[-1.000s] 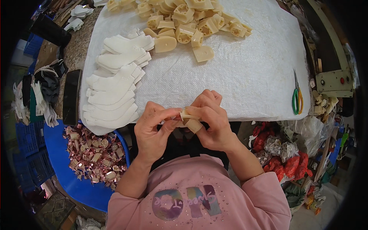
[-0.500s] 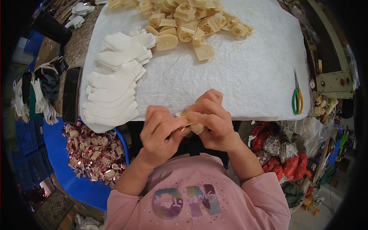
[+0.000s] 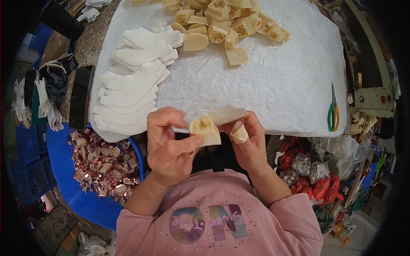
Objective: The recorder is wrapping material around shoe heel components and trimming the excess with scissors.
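My left hand (image 3: 168, 147) pinches a beige plastic block (image 3: 205, 129) shaped like a shoe heel, its hollowed, ribbed end turned up. A white curved piece of thin material (image 3: 228, 114) runs from the block to my right hand (image 3: 251, 145), whose fingers grip its far end. Whether the white piece is stuck to the block I cannot tell. On my right thumb sits a beige cap (image 3: 239, 132) like a finger cot. More beige heel blocks (image 3: 218, 32) lie heaped at the far side of the table, with overlapping white cut pieces (image 3: 132, 89) on the left.
White woven sheeting (image 3: 273, 85) covers the table. Scissors (image 3: 333, 113) with green and orange handles lie at its right edge, a black phone (image 3: 81, 97) at its left. A blue basin (image 3: 85, 211) of shiny pinkish parts (image 3: 102, 164) stands lower left; plastic bags (image 3: 326, 187) are lower right.
My hands, close together around the block before, have moved apart. The heel block has turned its hollowed end into view, and the white piece now stretches out to my right hand.
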Tool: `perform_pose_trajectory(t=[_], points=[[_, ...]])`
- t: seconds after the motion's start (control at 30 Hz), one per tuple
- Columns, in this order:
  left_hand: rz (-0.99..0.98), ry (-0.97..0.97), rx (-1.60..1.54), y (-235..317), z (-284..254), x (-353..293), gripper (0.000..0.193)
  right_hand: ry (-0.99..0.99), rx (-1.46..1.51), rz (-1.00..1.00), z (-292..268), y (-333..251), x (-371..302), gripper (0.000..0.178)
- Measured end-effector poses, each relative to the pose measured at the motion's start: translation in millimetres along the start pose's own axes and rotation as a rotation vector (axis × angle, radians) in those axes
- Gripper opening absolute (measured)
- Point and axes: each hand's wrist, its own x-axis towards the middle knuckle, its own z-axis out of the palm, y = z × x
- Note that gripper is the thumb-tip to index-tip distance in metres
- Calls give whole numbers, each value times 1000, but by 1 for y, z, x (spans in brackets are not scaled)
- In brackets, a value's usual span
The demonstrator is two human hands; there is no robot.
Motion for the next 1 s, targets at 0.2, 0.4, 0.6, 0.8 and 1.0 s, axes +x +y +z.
perform_pose_trajectory(t=[0.2, 0.4, 0.6, 0.8, 1.0], points=[[69, -208, -3, -2, 4, -3, 24, 8, 65, -98, 6, -6, -13, 23], [237, -281, 298, 1, 12, -1, 20, -9, -99, -39, 4, -11, -15, 23], [94, -323, 393, 4, 14, 0, 18, -104, -558, -30, 5, -19, -9, 29], [-229, -261, -107, 0, 6, -6, 15, -253, -264, 142, -20, -29, 17, 27], [-113, -348, -197, 4, 11, -3, 22, -430, -164, 223, -24, -34, 25, 33]])
